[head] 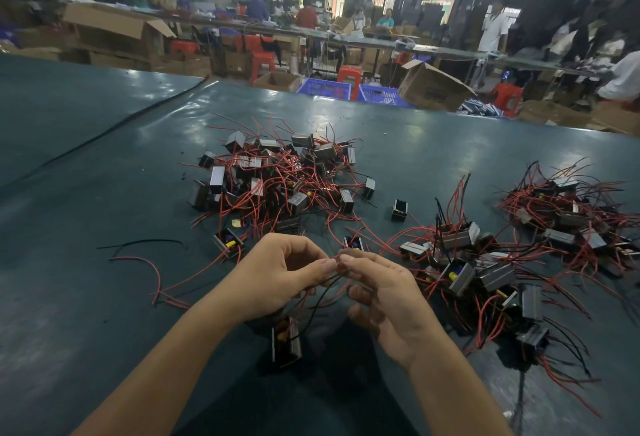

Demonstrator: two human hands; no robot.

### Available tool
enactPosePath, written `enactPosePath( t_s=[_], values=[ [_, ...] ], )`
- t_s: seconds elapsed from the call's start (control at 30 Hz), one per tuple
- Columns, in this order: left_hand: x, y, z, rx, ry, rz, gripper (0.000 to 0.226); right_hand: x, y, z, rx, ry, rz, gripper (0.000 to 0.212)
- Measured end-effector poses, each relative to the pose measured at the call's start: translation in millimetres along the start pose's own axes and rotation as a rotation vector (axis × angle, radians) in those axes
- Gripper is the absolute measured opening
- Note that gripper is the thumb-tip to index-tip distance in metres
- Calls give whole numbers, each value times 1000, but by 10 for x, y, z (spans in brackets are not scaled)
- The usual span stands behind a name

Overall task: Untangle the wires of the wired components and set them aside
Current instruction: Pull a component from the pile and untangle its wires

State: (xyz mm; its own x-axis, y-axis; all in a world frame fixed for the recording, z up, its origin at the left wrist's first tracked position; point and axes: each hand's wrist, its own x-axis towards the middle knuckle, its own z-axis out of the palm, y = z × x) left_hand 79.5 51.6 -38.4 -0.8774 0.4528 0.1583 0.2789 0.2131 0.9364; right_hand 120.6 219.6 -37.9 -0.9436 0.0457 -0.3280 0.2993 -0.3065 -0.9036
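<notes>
Mid-job. Left hand (277,276) and right hand (381,293) are close together, fingertips pinching the red and black wires (337,274) of one component (286,342), which sits just below the left hand. The tangled pile (277,182) ahead of the hands is still knotted — probably most of the work left. The heaps (485,272) beyond the right hand look like the set-aside lot — can't confirm, since their wires overlap too.

Your left hand (280,276) and right hand (377,293) meet fingertip to fingertip above the green bench (104,193), both pinching red and black wires (329,281). A wired component (285,342) sits just below your left hand. A tangled pile (277,179) lies beyond, with a second pile (485,269) to your right.
</notes>
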Motion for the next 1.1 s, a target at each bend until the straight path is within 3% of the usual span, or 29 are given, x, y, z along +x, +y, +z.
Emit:
enactPosePath(
  t_s=[0.17,0.33,0.57,0.77,1.1],
  values=[
    [-7,2,1,24,47,22,27,-19,5,28,0,2,-63,27],
    [-5,-17,-7,45,53,33,9,-18,16,38,-40,12,-161,5],
    [4,32,-15,-152,68,-1,28,-15,13,32,-142,-6,-310,6],
    [-4,25,-21,-113,53,16,21,-9,37,41,-208,17,-398,4],
    [-18,15,23,106,51,92,7,23,3,24,-14,57,-79,10]
  ],
)
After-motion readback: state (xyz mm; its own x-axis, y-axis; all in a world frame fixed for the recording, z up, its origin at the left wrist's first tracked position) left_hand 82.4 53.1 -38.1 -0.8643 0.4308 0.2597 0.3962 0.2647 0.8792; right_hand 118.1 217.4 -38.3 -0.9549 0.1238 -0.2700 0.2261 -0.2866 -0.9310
